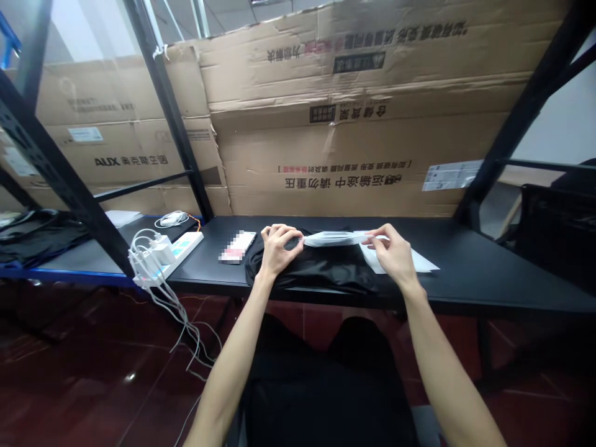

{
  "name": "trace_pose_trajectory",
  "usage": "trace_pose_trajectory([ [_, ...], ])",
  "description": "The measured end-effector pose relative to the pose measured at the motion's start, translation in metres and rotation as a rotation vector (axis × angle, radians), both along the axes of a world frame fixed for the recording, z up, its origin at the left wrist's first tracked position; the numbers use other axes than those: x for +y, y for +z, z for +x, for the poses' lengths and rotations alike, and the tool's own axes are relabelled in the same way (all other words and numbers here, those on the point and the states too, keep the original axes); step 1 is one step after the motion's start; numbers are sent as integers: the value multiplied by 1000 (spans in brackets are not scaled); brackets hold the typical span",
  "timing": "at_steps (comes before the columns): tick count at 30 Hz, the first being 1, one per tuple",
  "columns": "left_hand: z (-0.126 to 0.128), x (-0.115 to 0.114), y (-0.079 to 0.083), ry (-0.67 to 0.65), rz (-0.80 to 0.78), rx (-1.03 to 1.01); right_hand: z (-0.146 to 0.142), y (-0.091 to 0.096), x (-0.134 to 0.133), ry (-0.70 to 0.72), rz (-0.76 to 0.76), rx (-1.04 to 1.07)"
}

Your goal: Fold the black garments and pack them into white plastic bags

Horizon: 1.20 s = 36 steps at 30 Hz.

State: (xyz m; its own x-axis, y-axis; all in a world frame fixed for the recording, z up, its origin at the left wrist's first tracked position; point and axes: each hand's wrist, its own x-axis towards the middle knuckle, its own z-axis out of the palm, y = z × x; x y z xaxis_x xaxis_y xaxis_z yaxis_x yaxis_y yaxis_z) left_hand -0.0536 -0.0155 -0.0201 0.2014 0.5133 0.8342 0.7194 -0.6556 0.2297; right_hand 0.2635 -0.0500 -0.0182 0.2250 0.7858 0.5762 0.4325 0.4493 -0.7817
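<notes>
A power strip (179, 248) is lying at the left of the table (488, 273), with a phone (237, 246) just right of it. The left hand (277, 248) is pinching the left end of a white packet (333, 238), which is hanging just above a black cloth (321, 270) at the near edge. The right hand (391, 251) is pinching the packet's right end over a white sheet (423, 264).

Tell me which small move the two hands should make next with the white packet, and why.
Probably lower the white packet onto the black cloth. The left hand and the right hand pinch its two ends, it hangs level over the cloth, and the cloth lies on the table.
</notes>
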Motion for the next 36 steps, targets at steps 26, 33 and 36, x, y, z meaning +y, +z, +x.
trace_pose_trajectory([
  [26, -2, -1, -3, -391, -53, -22, -43, 14, -37, 172, 103, -271],
  [33, -6, -1, -3, -380, -41, -22, -57, 18, -48, 198, 91, -303],
  [36, -6, 1, -4, -374, -41, 85, -60, 18, -49, 223, 85, -312],
])
